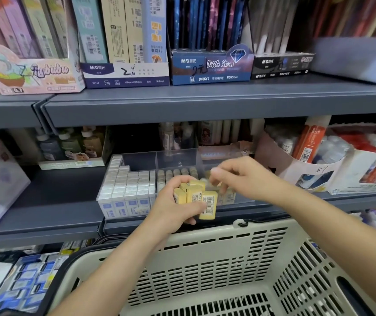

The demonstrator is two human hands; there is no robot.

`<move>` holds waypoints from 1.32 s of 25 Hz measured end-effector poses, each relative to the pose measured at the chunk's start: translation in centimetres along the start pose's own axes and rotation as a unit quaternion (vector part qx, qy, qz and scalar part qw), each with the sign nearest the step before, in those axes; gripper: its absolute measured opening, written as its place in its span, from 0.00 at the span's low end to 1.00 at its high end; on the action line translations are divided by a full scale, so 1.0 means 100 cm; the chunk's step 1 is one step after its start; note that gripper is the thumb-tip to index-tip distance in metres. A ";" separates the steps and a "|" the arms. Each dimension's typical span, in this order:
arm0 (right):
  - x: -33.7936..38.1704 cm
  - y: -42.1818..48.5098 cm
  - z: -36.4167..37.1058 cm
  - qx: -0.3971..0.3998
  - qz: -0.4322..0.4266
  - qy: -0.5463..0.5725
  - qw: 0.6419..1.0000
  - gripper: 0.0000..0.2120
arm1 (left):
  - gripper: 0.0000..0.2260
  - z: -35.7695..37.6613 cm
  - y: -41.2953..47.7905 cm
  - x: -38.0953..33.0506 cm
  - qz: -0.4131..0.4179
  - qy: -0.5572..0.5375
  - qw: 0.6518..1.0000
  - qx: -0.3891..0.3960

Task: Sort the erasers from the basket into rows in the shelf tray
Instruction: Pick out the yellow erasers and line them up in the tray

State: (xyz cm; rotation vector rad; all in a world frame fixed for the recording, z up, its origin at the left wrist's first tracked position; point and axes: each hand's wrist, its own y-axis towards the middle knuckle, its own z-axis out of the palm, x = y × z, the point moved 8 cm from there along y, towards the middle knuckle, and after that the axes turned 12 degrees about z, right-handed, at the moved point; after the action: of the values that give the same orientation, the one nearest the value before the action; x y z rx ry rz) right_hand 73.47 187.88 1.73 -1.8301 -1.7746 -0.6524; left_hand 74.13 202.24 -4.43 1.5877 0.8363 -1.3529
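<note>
I've got my left hand (171,208) curled round a clutch of yellow erasers (207,202), barcodes facing me, right in front of the clear shelf tray (175,156). My right hand (244,179) hangs at its 2 o'clock, over the tray's right-hand section. Its fingers are bent down and blurred, so I can't tell whether they pinch anything. White erasers (125,185) stand in neat rows on the tray's 9 o'clock side. The cream basket (205,247) sits at 6 o'clock under both forearms, just below the grey shelf (57,201) edge.
</note>
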 end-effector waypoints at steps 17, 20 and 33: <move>-0.038 0.006 -0.070 -0.115 0.064 -0.225 0.965 0.06 | 0.20 0.012 -0.001 0.011 -0.031 -0.055 0.998 -0.010; -0.049 0.017 -0.048 -0.053 0.081 -0.221 0.970 0.06 | 0.20 0.013 -0.002 0.012 -0.032 -0.055 0.998 -0.008; -0.060 0.021 -0.011 0.044 0.049 -0.224 0.972 0.13 | 0.20 0.018 0.002 0.017 -0.043 -0.044 0.998 -0.006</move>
State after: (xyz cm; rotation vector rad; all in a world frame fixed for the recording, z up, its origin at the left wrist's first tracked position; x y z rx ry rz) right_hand 75.39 182.53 -1.41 -2.1051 -1.9313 -0.1201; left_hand 73.92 200.48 -6.15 1.4865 0.8666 -1.4658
